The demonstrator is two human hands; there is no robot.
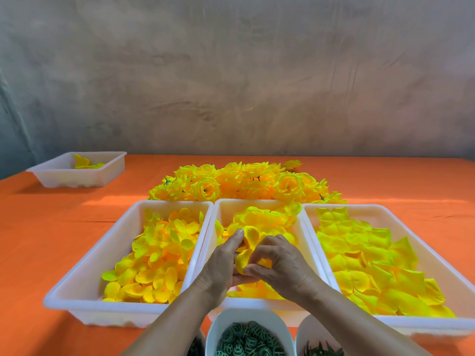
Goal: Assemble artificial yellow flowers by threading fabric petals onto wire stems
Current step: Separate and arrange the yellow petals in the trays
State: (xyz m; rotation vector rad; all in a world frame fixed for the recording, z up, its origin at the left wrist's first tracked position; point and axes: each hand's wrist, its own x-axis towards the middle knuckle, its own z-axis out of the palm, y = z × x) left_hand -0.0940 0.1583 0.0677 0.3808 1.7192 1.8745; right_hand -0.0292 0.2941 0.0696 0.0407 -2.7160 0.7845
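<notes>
As three trays (102,241) are set side by side on the counter (51,227), each petal size is kept within reach. A petal layer (248,241) is held above the middle tray (257,202): it is gripped from below by the left hand (223,265) and pinched at its near edge by the right hand (282,265), seemingly to find its centre hole. No wire stem can be seen; finished flowers (246,183) are heaped behind

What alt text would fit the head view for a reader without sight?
The left hand and the right hand hold yellow fabric petals over the middle white plastic tray. A left tray and a right tray, also holding petals, flank it on an orange tablecloth, with finished yellow flowers behind.
</notes>
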